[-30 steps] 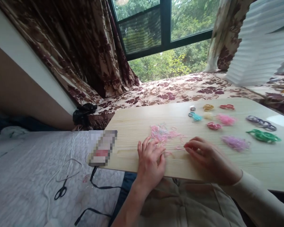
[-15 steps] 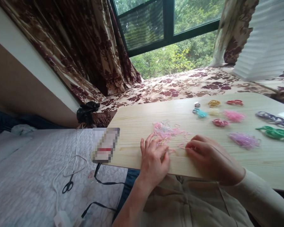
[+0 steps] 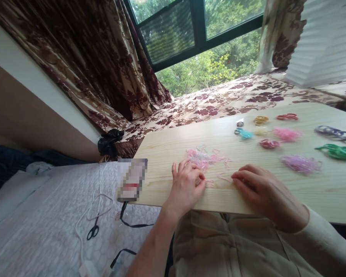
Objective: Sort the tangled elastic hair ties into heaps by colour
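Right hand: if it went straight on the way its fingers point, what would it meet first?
Likely the pink strand lying at the fingertips of the right hand; they may already touch it. Farther along that line is the left hand. Exact depth is hard to judge.

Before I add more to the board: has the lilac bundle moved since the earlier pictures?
No: judged against the board and green bundle, the lilac bundle hasn't moved.

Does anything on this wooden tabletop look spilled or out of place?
Mildly: the mixed pink pile beyond the left hand is straggly, with loose strands scattered toward the right hand, whereas the purple cluster and green bundle lie apart by colour. Nothing looks plainly damaged.
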Demonstrator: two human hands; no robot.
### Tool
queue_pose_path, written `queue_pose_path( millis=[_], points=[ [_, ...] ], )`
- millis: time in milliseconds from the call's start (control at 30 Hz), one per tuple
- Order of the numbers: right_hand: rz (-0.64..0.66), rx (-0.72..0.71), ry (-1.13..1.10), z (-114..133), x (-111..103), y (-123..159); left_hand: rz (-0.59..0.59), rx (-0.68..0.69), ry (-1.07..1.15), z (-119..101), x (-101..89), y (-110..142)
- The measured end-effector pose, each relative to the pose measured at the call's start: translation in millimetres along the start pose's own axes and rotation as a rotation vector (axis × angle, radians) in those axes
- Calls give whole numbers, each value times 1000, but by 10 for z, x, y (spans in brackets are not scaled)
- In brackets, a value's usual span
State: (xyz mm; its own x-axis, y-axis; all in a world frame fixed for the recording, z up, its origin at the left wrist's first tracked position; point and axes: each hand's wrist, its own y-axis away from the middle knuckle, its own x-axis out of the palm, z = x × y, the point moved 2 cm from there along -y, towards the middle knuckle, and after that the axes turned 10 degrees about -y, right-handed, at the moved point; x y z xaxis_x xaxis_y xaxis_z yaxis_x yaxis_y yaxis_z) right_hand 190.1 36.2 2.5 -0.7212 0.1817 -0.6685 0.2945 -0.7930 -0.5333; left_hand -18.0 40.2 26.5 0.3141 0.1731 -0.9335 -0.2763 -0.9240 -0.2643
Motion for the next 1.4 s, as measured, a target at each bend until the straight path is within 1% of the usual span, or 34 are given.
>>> queue_pose_path(
  millis=[167,367,433,700,833,1067,1133,1233,1333,1400],
  points=[
    [17,34,-20,19,-26,2,-16,41,-10,6,8,-5],
    [13,41,-12,0,-15,9,-66,-13,-2,-9,-16,18],
    [20,40,-12,-2,-9,12,-75,-13,-10,-16,-23,26],
    [32,23,5,5,-6,15,-87,110,-45,-150,6,65],
    [44,27,25,13,-13,11,-53,114,-60,-202,41,12],
    [53,20,6,61,-39,0,-45,128,-60,-179,82,-32],
    [54,-3,-33,83,-48,-5,-61,147,-66,-189,91,-18],
    [55,-47,-71,108,-54,-10,-116,206,-85,-230,89,5],
    [55,-75,-62,120,-52,-8,-162,263,-102,-282,69,16],
    [47,-88,-43,127,-53,-5,-164,276,-94,-308,55,16]
  ],
)
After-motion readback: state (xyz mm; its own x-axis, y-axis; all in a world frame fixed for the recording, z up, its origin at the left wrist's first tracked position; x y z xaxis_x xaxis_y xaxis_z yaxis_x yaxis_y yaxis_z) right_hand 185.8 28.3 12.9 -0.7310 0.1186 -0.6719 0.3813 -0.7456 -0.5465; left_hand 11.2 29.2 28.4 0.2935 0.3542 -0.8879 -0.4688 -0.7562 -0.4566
